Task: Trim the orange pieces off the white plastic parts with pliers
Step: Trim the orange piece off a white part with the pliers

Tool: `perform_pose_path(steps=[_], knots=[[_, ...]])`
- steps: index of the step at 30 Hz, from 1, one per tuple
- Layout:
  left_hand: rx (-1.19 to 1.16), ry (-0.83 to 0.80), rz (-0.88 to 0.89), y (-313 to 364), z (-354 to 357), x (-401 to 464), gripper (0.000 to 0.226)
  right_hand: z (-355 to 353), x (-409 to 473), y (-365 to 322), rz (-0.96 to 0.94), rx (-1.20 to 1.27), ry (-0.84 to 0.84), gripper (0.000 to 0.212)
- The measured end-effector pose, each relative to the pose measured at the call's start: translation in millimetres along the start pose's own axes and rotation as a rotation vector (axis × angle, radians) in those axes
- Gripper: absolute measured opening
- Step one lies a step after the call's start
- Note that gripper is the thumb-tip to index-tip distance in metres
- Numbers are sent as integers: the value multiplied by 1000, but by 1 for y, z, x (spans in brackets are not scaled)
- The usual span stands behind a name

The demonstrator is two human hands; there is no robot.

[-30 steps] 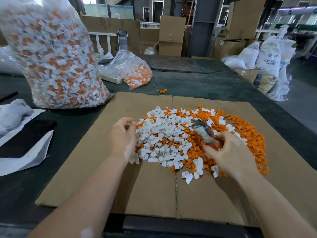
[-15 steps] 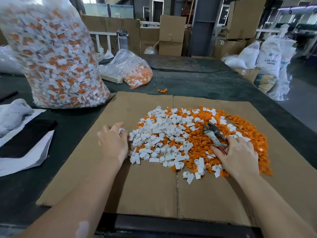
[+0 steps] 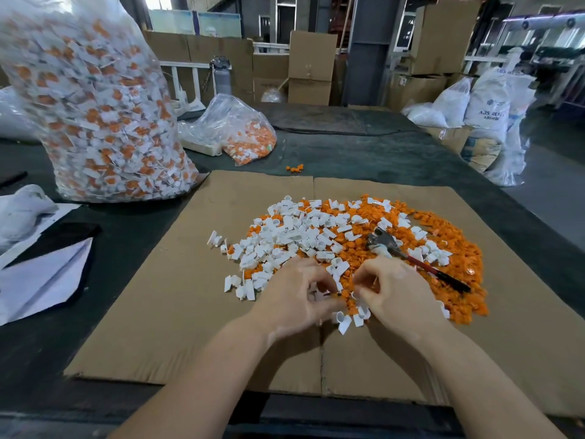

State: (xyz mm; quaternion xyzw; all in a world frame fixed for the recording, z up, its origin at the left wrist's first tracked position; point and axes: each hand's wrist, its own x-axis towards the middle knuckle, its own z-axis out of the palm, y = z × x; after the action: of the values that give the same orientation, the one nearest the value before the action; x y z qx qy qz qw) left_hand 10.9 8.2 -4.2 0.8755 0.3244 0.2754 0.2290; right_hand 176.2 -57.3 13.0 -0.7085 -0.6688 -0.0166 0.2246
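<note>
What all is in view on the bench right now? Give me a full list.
pliers: one, red and black handles, lying on the pile, right of both hands
white plastic parts: many, white, heaped on the cardboard
orange pieces: many, orange, right side of the pile
cardboard sheet: one, brown, under the pile
large bag: one, clear, far left, full of white and orange parts
small bag: one, clear, behind the cardboard
left hand: fingers curled at the pile's near edge
right hand: fingers curled, beside the left

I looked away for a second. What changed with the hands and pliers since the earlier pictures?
The right hand let go of the pliers, which now lie on the pile. The left hand moved right; both hands now meet at the pile's near edge, fingers curled. The big bag and cardboard stayed put.
</note>
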Motion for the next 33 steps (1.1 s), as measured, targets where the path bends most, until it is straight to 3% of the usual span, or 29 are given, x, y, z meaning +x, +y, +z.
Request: perform_pose_path(steps=[6,20,33], knots=[[174,-95,88,-3,15,-6,55,6,-9,0,-34,54,-121,17],[131,15,-74,-9,29,14,35,43,4,4,17,55,136,12],[113,76,-98,-10,32,13,32,48,8,4,14,-9,173,10]])
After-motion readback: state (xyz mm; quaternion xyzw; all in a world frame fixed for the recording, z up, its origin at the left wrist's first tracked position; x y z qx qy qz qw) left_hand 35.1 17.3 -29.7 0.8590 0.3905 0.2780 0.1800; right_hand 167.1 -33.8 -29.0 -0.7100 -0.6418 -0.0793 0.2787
